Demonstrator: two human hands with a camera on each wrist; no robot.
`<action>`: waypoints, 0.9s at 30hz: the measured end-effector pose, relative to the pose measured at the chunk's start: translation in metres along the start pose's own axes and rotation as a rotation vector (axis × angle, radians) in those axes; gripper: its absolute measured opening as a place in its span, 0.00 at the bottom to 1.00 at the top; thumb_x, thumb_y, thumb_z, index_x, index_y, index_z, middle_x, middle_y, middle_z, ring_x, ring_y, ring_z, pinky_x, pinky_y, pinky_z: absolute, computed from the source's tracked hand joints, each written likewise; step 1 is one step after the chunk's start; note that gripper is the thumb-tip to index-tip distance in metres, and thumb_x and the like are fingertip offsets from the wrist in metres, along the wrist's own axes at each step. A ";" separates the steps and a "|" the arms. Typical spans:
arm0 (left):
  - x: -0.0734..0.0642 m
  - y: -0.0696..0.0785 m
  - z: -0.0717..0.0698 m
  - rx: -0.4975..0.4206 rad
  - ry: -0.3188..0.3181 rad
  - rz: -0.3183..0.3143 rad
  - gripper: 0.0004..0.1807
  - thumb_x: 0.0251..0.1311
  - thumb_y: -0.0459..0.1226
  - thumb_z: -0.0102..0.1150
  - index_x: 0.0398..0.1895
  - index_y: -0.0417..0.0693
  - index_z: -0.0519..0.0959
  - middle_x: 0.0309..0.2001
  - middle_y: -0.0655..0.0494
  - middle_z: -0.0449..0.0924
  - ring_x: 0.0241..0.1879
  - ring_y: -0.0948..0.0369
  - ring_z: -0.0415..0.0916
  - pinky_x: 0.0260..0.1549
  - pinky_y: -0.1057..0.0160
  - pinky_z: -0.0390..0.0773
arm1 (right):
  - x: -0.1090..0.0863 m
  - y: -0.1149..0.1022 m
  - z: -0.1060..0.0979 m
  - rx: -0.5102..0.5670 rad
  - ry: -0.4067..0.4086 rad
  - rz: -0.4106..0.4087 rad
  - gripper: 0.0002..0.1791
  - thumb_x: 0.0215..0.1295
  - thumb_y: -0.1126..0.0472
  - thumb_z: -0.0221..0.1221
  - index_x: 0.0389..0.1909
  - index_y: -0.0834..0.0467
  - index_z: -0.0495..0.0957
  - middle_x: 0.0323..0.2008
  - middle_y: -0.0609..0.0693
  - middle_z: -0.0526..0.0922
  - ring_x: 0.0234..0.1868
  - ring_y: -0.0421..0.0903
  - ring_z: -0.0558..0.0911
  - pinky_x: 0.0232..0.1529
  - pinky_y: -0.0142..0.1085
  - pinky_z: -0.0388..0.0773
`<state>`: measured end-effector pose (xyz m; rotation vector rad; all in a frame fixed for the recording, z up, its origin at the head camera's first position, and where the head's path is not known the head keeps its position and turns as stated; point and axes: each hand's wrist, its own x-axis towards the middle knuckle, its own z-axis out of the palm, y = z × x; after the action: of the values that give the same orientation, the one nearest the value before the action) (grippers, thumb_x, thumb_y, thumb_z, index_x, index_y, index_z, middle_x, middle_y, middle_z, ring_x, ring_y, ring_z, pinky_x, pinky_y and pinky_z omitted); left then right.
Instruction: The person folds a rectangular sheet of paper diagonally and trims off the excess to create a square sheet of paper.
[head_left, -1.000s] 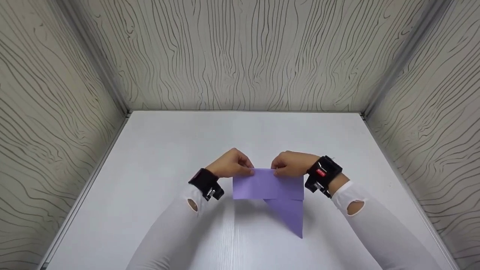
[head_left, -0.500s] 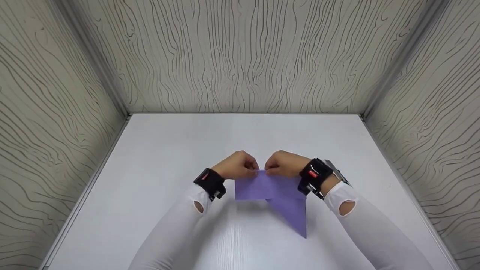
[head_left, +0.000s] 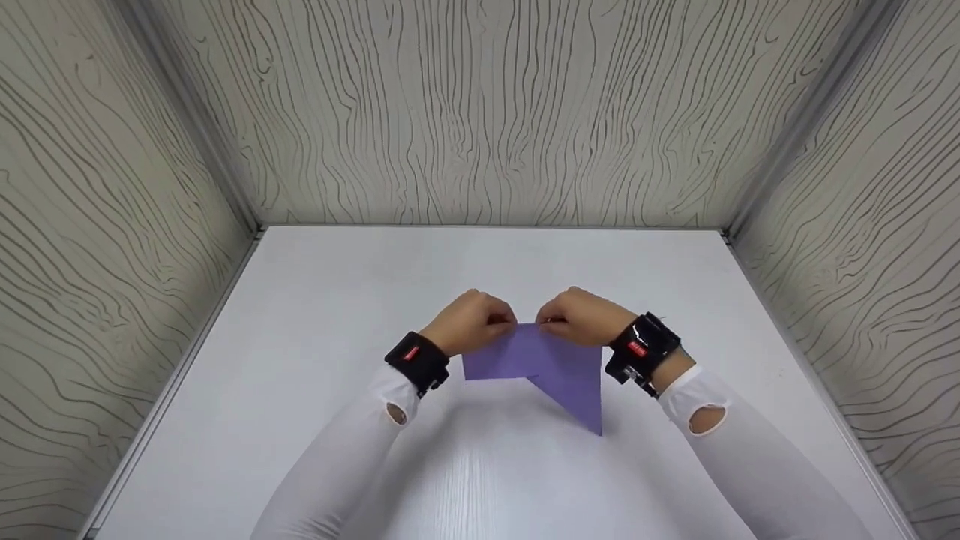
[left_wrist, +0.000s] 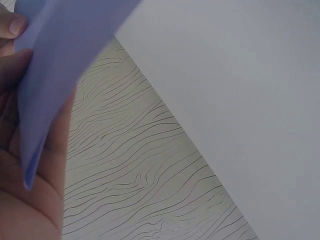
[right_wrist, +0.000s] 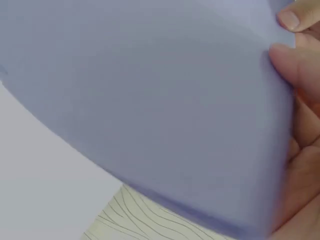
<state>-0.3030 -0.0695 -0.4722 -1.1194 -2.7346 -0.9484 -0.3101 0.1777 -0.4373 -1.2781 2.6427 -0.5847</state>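
Observation:
A folded sheet of purple paper (head_left: 562, 367) hangs between both hands, above the white table. Its left part is a short band, while the right part runs down to a pointed corner. My left hand (head_left: 474, 321) pinches the top edge near the middle, thumb toward me. Close beside it, my right hand (head_left: 586, 316) pinches the same edge, with a small gap between the two. In the left wrist view the paper (left_wrist: 65, 65) lies against the palm and its edge looks folded. The right wrist view shows the paper (right_wrist: 160, 110) broad and smooth, with a thumb pressed on it.
The white table (head_left: 360, 277) spreads beneath the hands. Wood-grain patterned panels (head_left: 480, 112) enclose it at the back and on both sides. Each wrist wears a black strap with a camera (head_left: 418, 364).
Both hands first came closer together along the paper's top edge, then parted slightly and rose. The paper lifted with them, and its lower point is now higher and the band shows less height.

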 end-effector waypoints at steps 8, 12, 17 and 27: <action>-0.005 0.008 -0.005 0.204 0.173 0.155 0.07 0.70 0.28 0.66 0.42 0.44 0.92 0.38 0.52 0.94 0.37 0.55 0.92 0.42 0.55 0.90 | -0.004 -0.010 -0.009 -0.117 0.117 -0.059 0.10 0.71 0.74 0.61 0.35 0.61 0.89 0.27 0.48 0.86 0.26 0.36 0.73 0.31 0.31 0.74; -0.007 0.008 -0.012 0.273 0.251 0.194 0.07 0.68 0.27 0.66 0.42 0.44 0.92 0.36 0.53 0.94 0.35 0.56 0.92 0.38 0.56 0.90 | -0.009 -0.014 -0.013 -0.184 0.155 -0.017 0.08 0.74 0.72 0.61 0.39 0.60 0.88 0.27 0.48 0.87 0.25 0.37 0.73 0.31 0.34 0.78; -0.011 0.007 -0.019 0.279 0.270 0.179 0.07 0.67 0.27 0.68 0.42 0.44 0.92 0.37 0.54 0.94 0.36 0.56 0.92 0.39 0.56 0.90 | -0.016 -0.016 -0.014 -0.271 0.187 -0.005 0.06 0.73 0.71 0.63 0.37 0.59 0.86 0.23 0.47 0.84 0.24 0.38 0.73 0.31 0.37 0.81; -0.022 0.003 -0.018 0.367 0.302 0.224 0.09 0.63 0.25 0.71 0.40 0.45 0.93 0.36 0.54 0.94 0.33 0.57 0.92 0.35 0.57 0.90 | -0.023 -0.015 0.002 -0.395 0.287 -0.088 0.03 0.71 0.71 0.66 0.41 0.61 0.86 0.26 0.52 0.90 0.24 0.45 0.85 0.31 0.42 0.87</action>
<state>-0.2884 -0.0920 -0.4615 -1.0812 -2.3519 -0.5092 -0.2845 0.1870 -0.4335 -1.5194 3.0647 -0.2790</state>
